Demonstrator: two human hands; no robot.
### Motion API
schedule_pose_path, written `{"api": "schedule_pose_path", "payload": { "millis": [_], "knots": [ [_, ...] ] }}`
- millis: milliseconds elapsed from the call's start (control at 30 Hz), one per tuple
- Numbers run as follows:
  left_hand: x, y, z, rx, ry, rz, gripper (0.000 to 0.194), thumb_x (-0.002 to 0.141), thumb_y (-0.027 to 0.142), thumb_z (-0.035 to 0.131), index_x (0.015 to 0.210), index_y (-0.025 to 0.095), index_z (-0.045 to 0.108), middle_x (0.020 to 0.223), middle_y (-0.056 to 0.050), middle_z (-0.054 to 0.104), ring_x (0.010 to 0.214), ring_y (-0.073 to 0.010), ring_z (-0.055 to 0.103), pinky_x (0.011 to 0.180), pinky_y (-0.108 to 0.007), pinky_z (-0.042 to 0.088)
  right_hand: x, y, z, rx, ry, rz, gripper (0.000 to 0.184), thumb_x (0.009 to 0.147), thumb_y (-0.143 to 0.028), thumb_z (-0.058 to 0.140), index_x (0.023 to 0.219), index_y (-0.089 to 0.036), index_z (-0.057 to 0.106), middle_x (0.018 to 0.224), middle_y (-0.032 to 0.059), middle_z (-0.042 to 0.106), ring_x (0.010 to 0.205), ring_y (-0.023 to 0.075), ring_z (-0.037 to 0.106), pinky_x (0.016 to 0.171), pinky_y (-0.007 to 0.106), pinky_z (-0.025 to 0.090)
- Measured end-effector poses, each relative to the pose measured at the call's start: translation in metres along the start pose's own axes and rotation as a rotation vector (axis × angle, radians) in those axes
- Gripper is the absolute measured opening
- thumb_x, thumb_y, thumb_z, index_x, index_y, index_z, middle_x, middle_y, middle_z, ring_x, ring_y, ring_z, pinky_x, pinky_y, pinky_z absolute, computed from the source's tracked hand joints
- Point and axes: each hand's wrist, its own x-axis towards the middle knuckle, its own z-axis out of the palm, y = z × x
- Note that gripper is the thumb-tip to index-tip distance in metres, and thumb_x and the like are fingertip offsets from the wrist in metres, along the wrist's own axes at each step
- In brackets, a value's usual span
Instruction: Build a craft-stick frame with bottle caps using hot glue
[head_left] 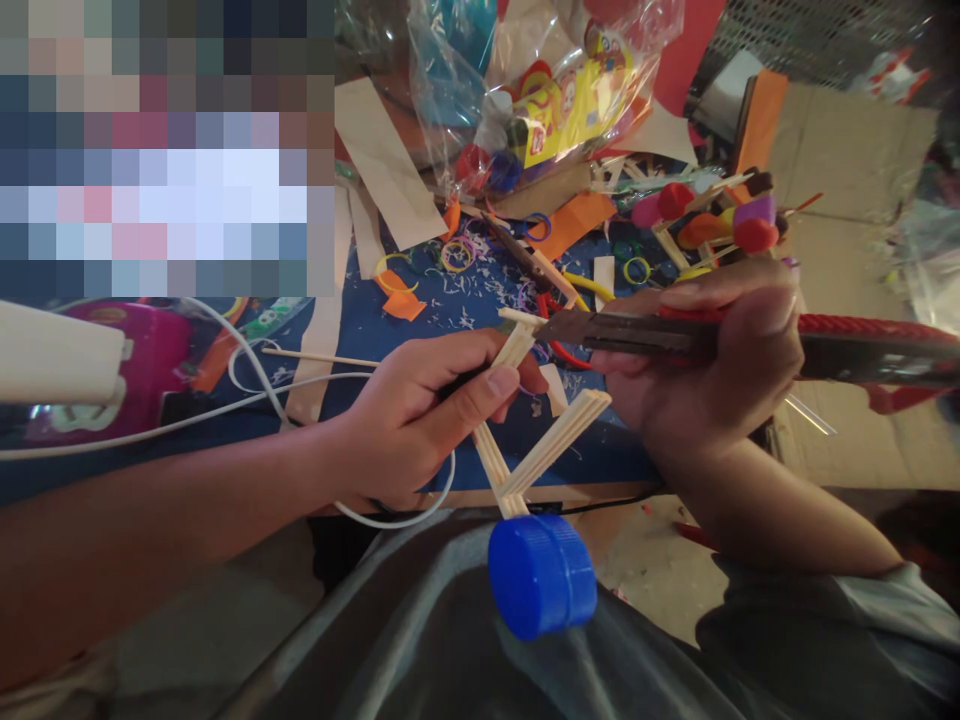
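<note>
My left hand (450, 405) is closed around a figure made of pale wooden sticks (553, 448), its thumb pressing on one stick bundle. At the figure's lower end hangs a blue piece that looks like two bottle caps joined together (541, 577), above my lap. My right hand (712, 360) grips a utility knife (645, 333) with a red and dark handle. The knife's blade tip meets or nearly meets the upper end of the stick bundle, just above my left thumb; exact contact I cannot make out.
Scraps, rubber bands and pliers (517, 245) litter the blue table (360, 330). Behind lies a clear plastic bag (540, 100) with a yellow packet. Colourful cap-and-stick pieces (712, 215) sit at right near cardboard (847, 260). A white cable (187, 430) crosses on the left.
</note>
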Motion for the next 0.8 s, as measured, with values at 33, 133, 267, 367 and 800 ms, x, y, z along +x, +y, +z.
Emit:
{"api": "schedule_pose_path", "payload": {
  "millis": [33, 133, 267, 367, 800],
  "knots": [
    [0.0, 0.0, 0.0, -0.01, 0.003, -0.003, 0.036, 0.117, 0.046, 0.059, 0.111, 0.019, 0.081, 0.09, -0.005, 0.076, 0.08, -0.0148, 0.069, 0.071, -0.024, 0.057, -0.001, 0.0, -0.001, -0.006, -0.003, 0.005, 0.026, 0.1, -0.054, 0.08, 0.087, -0.033, 0.084, 0.053, -0.0093, 0.065, 0.033, 0.0128, 0.055, 0.032, 0.026, 0.048],
    [0.0, 0.001, 0.002, -0.057, 0.002, -0.011, 0.037, 0.116, 0.049, 0.06, 0.112, 0.019, 0.082, 0.091, -0.006, 0.077, 0.08, -0.0146, 0.069, 0.07, -0.024, 0.057, -0.003, 0.002, -0.005, -0.02, -0.022, -0.001, 0.028, 0.104, -0.056, 0.075, 0.09, -0.034, 0.084, 0.053, -0.0089, 0.062, 0.033, 0.0131, 0.053, 0.032, 0.026, 0.046],
    [0.001, 0.003, 0.005, -0.182, 0.011, -0.001, 0.034, 0.115, 0.047, 0.064, 0.107, 0.018, 0.081, 0.092, -0.006, 0.078, 0.078, -0.0137, 0.069, 0.068, -0.024, 0.057, -0.003, 0.006, -0.011, -0.034, -0.053, -0.025, 0.031, 0.107, -0.06, 0.069, 0.095, -0.036, 0.084, 0.055, -0.009, 0.058, 0.033, 0.0125, 0.05, 0.034, 0.027, 0.047],
    [0.001, 0.003, 0.005, -0.228, 0.006, 0.004, 0.032, 0.115, 0.044, 0.064, 0.106, 0.018, 0.08, 0.091, -0.006, 0.076, 0.079, -0.014, 0.07, 0.068, -0.025, 0.058, -0.003, 0.009, -0.013, -0.045, -0.058, -0.049, 0.032, 0.108, -0.062, 0.067, 0.097, -0.037, 0.084, 0.053, -0.0099, 0.055, 0.032, 0.0124, 0.048, 0.033, 0.027, 0.047],
    [0.005, 0.001, 0.003, -0.262, 0.05, -0.03, 0.031, 0.115, 0.043, 0.065, 0.105, 0.017, 0.079, 0.088, -0.003, 0.07, 0.08, -0.0115, 0.066, 0.067, -0.021, 0.055, 0.012, 0.024, -0.008, 0.09, -0.063, -0.325, 0.038, 0.115, -0.044, 0.056, 0.105, -0.031, 0.09, 0.057, -0.0063, 0.069, 0.037, 0.0132, 0.06, 0.037, 0.024, 0.057]
  ]
}}
